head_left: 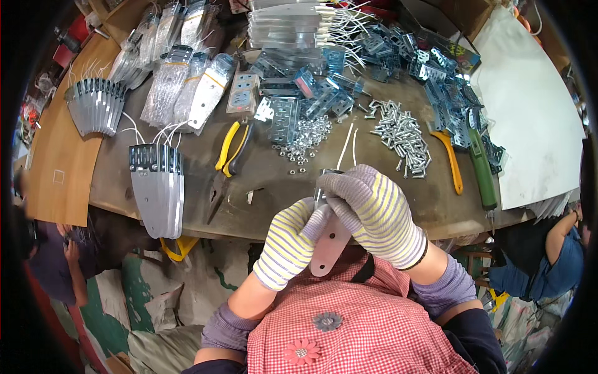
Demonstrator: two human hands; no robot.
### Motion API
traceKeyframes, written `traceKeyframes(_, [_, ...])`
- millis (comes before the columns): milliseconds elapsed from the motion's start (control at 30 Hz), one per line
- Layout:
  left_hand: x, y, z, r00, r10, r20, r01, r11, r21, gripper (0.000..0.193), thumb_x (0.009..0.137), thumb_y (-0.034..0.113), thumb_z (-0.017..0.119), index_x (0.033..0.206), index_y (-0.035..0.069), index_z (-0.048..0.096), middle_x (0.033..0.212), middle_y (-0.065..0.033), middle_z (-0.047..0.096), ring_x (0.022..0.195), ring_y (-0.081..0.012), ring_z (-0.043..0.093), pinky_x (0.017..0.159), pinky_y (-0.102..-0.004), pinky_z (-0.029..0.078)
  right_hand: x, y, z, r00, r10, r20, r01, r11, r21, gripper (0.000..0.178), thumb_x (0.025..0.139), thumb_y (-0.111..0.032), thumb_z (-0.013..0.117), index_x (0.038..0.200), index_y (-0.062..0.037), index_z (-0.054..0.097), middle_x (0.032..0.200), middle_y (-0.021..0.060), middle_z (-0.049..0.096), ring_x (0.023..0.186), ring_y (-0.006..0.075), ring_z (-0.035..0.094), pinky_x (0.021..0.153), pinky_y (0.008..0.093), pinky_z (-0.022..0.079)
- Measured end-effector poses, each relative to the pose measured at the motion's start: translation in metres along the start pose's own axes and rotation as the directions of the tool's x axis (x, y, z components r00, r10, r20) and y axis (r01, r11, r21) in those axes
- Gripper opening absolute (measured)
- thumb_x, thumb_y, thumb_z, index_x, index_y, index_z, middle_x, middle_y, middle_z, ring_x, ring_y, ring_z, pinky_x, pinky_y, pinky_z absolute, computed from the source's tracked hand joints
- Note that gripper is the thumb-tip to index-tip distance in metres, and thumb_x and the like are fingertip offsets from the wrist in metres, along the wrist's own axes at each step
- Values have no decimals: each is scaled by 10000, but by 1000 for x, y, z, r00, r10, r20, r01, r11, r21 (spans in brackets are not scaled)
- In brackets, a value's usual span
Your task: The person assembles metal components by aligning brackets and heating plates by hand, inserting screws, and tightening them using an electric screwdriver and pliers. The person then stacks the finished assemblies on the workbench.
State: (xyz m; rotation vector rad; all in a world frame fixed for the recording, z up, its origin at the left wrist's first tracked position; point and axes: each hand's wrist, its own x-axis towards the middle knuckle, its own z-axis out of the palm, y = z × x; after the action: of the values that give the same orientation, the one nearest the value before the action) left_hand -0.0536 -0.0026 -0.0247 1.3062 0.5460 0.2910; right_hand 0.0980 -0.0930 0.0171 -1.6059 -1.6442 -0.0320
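Note:
Both my hands wear striped knit gloves and meet near the table's front edge. My left hand (290, 237) pinches the side of a flat metal plate (327, 250) with a rounded lower end and small holes. My right hand (376, 210) closes over the plate's upper end, where a dark metal edge shows and two white wires (346, 147) stick up. What the fingertips press on is mostly hidden by the gloves. Beyond my hands lie a pile of nuts (308, 134) and, to the right, a heap of screws (403, 134).
Pliers with yellow-black handles (232, 148) and a fanned stack of wired plates (157, 187) lie left. Blue-tinted metal brackets (324, 93) pile up behind. An orange-handled tool (453, 163) and a green-handled screwdriver (482, 168) lie right, by a white sheet (526, 112). Other people sit at both sides.

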Motion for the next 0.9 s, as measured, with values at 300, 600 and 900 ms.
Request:
traceKeyframes(300, [-4, 3, 13, 995, 83, -55, -91, 982, -164, 190, 970, 117, 560, 1053, -41, 624, 871, -34, 673, 792, -73, 559, 735, -250, 479, 1, 7, 1, 968, -236, 81, 247, 953, -177, 414, 727, -189, 655, 1115, -47, 634, 837, 49, 640, 763, 229, 638, 636, 355, 521])
traceKeyframes(600, [3, 11, 7, 991, -72, -111, 61, 993, -102, 389, 959, 333, 613, 957, -51, 678, 818, -42, 696, 716, -53, 581, 654, -228, 486, -86, 81, -132, 773, 296, -561, -585, 674, -451, 350, 862, -113, 654, 1206, -55, 628, 1159, 162, 629, 1040, 311, 607, 937, 383, 469])
traceKeyframes(900, [7, 43, 10, 965, 242, -102, -100, 699, 708, 365, 914, 305, 650, 796, -40, 658, 619, -155, 597, 537, -187, 588, 534, -321, 445, -171, 125, -181, 698, 600, -391, -702, 468, -536, 630, 831, -181, 691, 1403, -52, 460, 1259, 202, 586, 1130, 382, 559, 1010, 427, 429])
